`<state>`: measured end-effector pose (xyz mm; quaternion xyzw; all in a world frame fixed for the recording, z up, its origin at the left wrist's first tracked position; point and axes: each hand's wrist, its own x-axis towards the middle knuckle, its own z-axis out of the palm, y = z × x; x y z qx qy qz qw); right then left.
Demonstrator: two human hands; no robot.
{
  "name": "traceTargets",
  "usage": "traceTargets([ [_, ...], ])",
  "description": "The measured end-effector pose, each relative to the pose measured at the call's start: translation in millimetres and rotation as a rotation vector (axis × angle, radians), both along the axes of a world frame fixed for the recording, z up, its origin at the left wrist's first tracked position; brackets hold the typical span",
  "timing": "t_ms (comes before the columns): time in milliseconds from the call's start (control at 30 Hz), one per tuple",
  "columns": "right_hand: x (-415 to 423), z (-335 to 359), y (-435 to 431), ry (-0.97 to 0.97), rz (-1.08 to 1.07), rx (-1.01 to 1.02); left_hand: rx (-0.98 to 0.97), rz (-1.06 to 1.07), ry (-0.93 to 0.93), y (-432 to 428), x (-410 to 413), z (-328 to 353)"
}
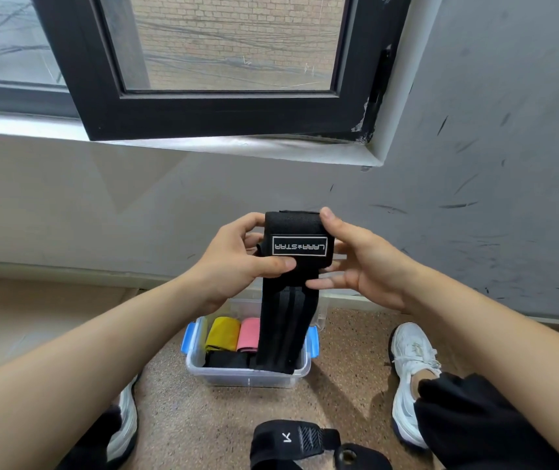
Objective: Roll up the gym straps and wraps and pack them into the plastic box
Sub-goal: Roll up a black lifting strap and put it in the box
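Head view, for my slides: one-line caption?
Left hand and right hand grip a part-rolled black wrap over the plastic box; yellow roll, pink roll inside.

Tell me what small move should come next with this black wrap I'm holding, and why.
Probably roll the top of the black wrap a turn downward. The left hand and right hand pinch a short rolled section, while a long tail hangs toward the plastic box, so it likely isn't ready to sit beside the yellow roll and pink roll.

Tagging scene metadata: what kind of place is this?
Likely a plain indoor room, seen at floor level beside a wall: speckled floor, scuffed grey wall, black-framed window above. Whether it is a home or a gym, I cannot tell.
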<state>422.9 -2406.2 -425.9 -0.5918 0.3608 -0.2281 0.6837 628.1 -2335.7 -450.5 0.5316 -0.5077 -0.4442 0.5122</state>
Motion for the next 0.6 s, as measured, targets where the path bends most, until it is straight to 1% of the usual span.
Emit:
traceTargets([
  [67, -2, -1, 0, 0.031, 0.039, -0.005, -0.027, 0.014, -0.042, 1, 1, 0],
  [167, -4, -2, 1, -0.010, 0.032, 0.025, -0.025, -0.002, -0.052, 3, 0, 1],
  [233, -4, -1, 1, -0.039, -0.006, 0.054, -0.032, 0.069, -0.042, 4, -3, 2],
  [333, -1, -2, 1, -0.051, -0.068, 0.119, -0.098, 0.257, -0.131, 5, -7, -1],
  [400, 1, -1, 2, -0.051, -0.102, 0.140, -0.147, 0.275, -0.145, 6, -12, -2],
  [500, 2, 1, 3, -0.030, -0.126, 0.091, -0.196, 0.300, -0.138, 7, -18, -2],
  [600, 4, 4, 7, -0.039, -0.115, 0.081, -0.233, 0.365, -0.178, 5, -22, -1],
])
